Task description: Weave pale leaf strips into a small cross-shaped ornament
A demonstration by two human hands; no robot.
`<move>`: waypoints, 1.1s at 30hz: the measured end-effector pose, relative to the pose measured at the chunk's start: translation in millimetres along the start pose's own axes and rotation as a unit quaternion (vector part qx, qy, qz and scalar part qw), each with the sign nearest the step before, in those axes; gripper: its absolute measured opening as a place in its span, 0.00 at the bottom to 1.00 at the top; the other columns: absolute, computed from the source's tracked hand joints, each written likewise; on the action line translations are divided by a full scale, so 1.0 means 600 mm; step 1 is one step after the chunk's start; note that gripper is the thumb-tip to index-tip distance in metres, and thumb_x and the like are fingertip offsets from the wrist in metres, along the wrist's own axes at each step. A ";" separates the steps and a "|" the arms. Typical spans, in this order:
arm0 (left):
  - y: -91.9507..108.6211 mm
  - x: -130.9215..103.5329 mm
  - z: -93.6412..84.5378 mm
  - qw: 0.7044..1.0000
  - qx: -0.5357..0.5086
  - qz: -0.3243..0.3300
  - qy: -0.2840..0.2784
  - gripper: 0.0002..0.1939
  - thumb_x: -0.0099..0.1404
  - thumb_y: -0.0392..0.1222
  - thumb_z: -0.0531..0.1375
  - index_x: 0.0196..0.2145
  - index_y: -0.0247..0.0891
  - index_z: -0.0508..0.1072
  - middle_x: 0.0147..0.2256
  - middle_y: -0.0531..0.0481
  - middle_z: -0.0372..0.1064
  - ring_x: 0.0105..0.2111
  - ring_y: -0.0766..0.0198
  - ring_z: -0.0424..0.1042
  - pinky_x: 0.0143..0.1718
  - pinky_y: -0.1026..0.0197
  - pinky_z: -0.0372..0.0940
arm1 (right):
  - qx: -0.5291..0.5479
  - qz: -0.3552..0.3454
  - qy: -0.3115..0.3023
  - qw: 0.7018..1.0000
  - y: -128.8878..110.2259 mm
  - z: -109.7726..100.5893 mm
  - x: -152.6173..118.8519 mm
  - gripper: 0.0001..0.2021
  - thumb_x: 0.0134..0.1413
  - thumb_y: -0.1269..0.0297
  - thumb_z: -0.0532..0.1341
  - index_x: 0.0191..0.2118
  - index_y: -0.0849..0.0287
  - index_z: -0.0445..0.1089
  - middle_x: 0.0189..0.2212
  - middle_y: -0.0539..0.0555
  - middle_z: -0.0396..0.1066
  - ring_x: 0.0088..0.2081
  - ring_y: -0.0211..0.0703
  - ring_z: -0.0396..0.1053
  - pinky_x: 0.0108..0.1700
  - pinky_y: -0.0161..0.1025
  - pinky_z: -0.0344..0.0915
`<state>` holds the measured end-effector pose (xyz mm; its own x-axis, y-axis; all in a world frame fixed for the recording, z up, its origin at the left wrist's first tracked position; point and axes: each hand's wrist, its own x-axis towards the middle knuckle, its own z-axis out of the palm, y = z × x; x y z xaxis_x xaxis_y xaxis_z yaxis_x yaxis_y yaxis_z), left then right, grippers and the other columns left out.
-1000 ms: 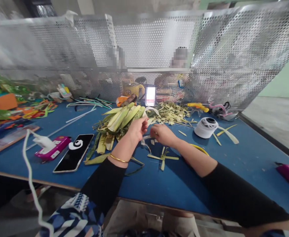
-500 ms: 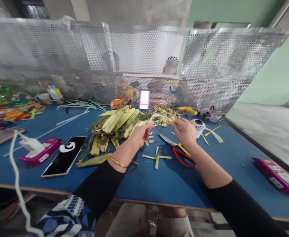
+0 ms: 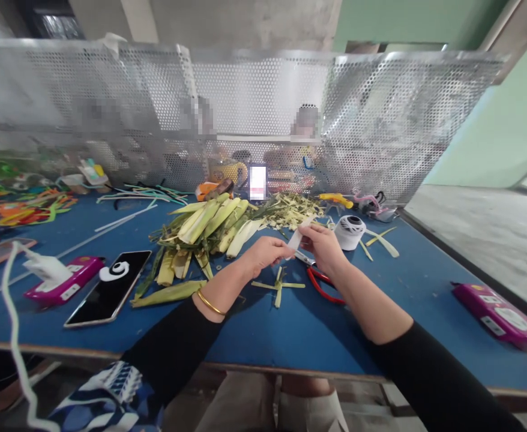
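Observation:
A short pale husk strip (image 3: 297, 238) is stretched between my two hands above the blue table. Its lower end is pinched by my left hand (image 3: 268, 252), and my right hand (image 3: 321, 240) grips the upper end. Under my right hand lie scissors with red handles (image 3: 324, 287), partly covered. A cross of pale green strips (image 3: 278, 286) rests on the table just below my hands. To the left of my left hand is a heap of green corn husks (image 3: 207, 222). A spool of white thread (image 3: 350, 232) stands right of my right hand.
Husk scraps (image 3: 297, 207) lie behind my hands, near a lit phone (image 3: 257, 182) and a perforated metal screen (image 3: 254, 90). A black phone (image 3: 110, 291) and a magenta power strip (image 3: 65, 279) are at the left. Another magenta strip (image 3: 500, 312) is at the right.
My hands have come closer together and lower, and both now hold the pale strip. My right hand has moved left, away from the thread spool. The view has shifted slightly.

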<state>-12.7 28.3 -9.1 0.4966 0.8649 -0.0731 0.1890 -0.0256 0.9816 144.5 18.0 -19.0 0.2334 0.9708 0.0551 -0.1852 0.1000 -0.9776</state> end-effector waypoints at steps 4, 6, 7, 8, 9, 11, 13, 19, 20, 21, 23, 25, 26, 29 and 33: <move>0.001 -0.002 0.003 1.000 0.023 0.003 -0.002 0.09 0.51 0.44 0.65 0.22 0.35 0.75 0.18 0.54 0.64 0.20 0.70 0.61 0.21 0.67 0.53 | 0.013 0.005 0.019 1.000 -0.007 -0.009 0.004 0.14 0.32 0.55 0.70 0.22 0.58 0.69 0.18 0.47 0.67 0.22 0.35 0.62 0.24 0.34 0.59; 0.000 -0.001 0.006 1.000 0.018 0.004 -0.005 0.06 0.51 0.40 0.65 0.26 0.35 0.75 0.22 0.51 0.69 0.23 0.68 0.66 0.22 0.67 0.56 | 0.010 0.009 0.019 1.000 -0.009 -0.009 0.003 0.14 0.32 0.55 0.69 0.22 0.58 0.69 0.18 0.47 0.67 0.21 0.35 0.62 0.23 0.34 0.59; -0.001 0.000 0.007 1.000 0.011 0.007 -0.007 0.08 0.51 0.39 0.65 0.30 0.34 0.76 0.24 0.50 0.71 0.23 0.68 0.67 0.23 0.67 0.57 | 0.007 0.010 0.017 1.000 -0.009 -0.009 0.003 0.14 0.33 0.54 0.69 0.22 0.58 0.69 0.18 0.48 0.67 0.21 0.36 0.63 0.23 0.34 0.59; -0.002 0.001 0.008 1.000 0.002 0.014 -0.008 0.12 0.51 0.37 0.65 0.36 0.34 0.75 0.26 0.50 0.73 0.24 0.67 0.69 0.23 0.66 0.58 | 0.003 0.011 0.016 1.000 -0.009 -0.009 0.003 0.14 0.33 0.54 0.69 0.22 0.58 0.69 0.18 0.48 0.67 0.21 0.36 0.63 0.23 0.34 0.59; -0.003 0.002 0.009 1.000 -0.004 0.027 -0.003 0.18 0.51 0.35 0.65 0.42 0.35 0.73 0.26 0.50 0.73 0.23 0.67 0.69 0.24 0.66 0.59 | -0.002 0.013 0.015 1.000 -0.008 -0.009 0.003 0.14 0.33 0.54 0.68 0.22 0.58 0.69 0.18 0.48 0.67 0.21 0.36 0.62 0.23 0.34 0.59; -0.006 0.005 0.010 0.997 -0.004 0.070 0.009 0.27 0.51 0.33 0.65 0.50 0.36 0.69 0.26 0.52 0.73 0.23 0.67 0.69 0.25 0.66 0.61 | -0.015 0.016 0.011 1.000 -0.006 -0.010 0.004 0.13 0.33 0.54 0.68 0.22 0.58 0.69 0.17 0.48 0.66 0.20 0.36 0.62 0.23 0.35 0.58; -0.008 0.006 0.010 0.993 -0.001 0.116 0.003 0.31 0.51 0.32 0.64 0.54 0.38 0.67 0.26 0.54 0.73 0.23 0.68 0.69 0.26 0.66 0.61 | -0.030 0.018 0.007 0.999 -0.002 -0.011 0.006 0.14 0.33 0.54 0.67 0.21 0.58 0.68 0.16 0.47 0.65 0.20 0.35 0.61 0.23 0.35 0.58; -0.005 0.002 0.011 0.993 -0.009 0.092 -0.077 0.14 0.53 0.33 0.63 0.39 0.35 0.80 0.27 0.50 0.75 0.26 0.68 0.69 0.29 0.65 0.62 | -0.102 0.008 -0.020 0.995 0.003 -0.008 0.010 0.15 0.39 0.51 0.63 0.20 0.58 0.66 0.15 0.47 0.62 0.19 0.34 0.58 0.24 0.35 0.56; -0.004 0.001 0.011 0.994 -0.016 0.080 -0.067 0.14 0.52 0.33 0.64 0.39 0.35 0.80 0.27 0.50 0.76 0.26 0.68 0.69 0.29 0.65 0.63 | -0.121 0.006 -0.027 0.992 -0.002 -0.009 0.010 0.15 0.41 0.51 0.61 0.21 0.58 0.67 0.17 0.48 0.64 0.20 0.35 0.59 0.24 0.35 0.57; -0.004 0.001 0.010 0.996 -0.027 0.070 -0.047 0.15 0.52 0.33 0.65 0.39 0.36 0.80 0.29 0.49 0.77 0.26 0.68 0.70 0.29 0.65 0.63 | -0.140 0.004 -0.032 0.990 -0.008 -0.012 0.011 0.14 0.43 0.51 0.60 0.22 0.59 0.68 0.18 0.49 0.66 0.21 0.36 0.61 0.25 0.35 0.58; -0.002 0.003 0.005 0.997 -0.057 0.059 0.016 0.18 0.51 0.33 0.67 0.42 0.38 0.79 0.33 0.47 0.78 0.28 0.67 0.71 0.30 0.65 0.64 | -0.187 -0.005 -0.039 0.982 -0.027 -0.025 0.011 0.12 0.45 0.55 0.60 0.24 0.59 0.69 0.23 0.51 0.70 0.24 0.39 0.66 0.28 0.36 0.60; 0.001 0.006 -0.003 0.990 -0.084 0.053 0.095 0.19 0.51 0.33 0.67 0.43 0.38 0.79 0.36 0.47 0.78 0.31 0.66 0.73 0.30 0.66 0.65 | -0.284 -0.028 -0.043 0.958 -0.048 -0.046 0.006 0.05 0.42 0.64 0.62 0.25 0.59 0.71 0.25 0.54 0.72 0.30 0.43 0.70 0.31 0.37 0.59; 0.002 0.008 -0.008 0.986 -0.094 0.050 0.130 0.20 0.52 0.32 0.67 0.44 0.38 0.78 0.36 0.46 0.78 0.32 0.66 0.73 0.31 0.66 0.65 | -0.450 -0.062 -0.060 0.889 -0.056 -0.058 0.002 0.04 0.42 0.67 0.61 0.29 0.58 0.72 0.28 0.54 0.74 0.33 0.45 0.71 0.32 0.37 0.59; 0.004 0.016 -0.019 0.971 -0.112 0.049 0.207 0.19 0.55 0.31 0.64 0.46 0.37 0.77 0.40 0.45 0.77 0.34 0.65 0.75 0.31 0.66 0.66 | -0.720 -0.030 -0.121 0.683 -0.065 -0.085 -0.018 0.16 0.41 0.70 0.61 0.40 0.60 0.74 0.37 0.61 0.76 0.39 0.54 0.73 0.33 0.40 0.60; -0.001 0.025 -0.025 0.960 -0.097 0.072 0.254 0.18 0.62 0.32 0.58 0.49 0.39 0.76 0.50 0.45 0.72 0.41 0.62 0.75 0.34 0.65 0.68 | -0.750 -0.009 -0.186 0.634 -0.054 -0.091 -0.044 0.28 0.42 0.72 0.60 0.55 0.59 0.68 0.41 0.63 0.76 0.41 0.55 0.74 0.31 0.39 0.60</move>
<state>-17.9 49.0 -8.3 0.0189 0.9934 0.1131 -0.0361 -0.1124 0.9930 196.1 -22.9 -0.1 -0.0698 0.9846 -0.1603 0.9966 0.0619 -0.0535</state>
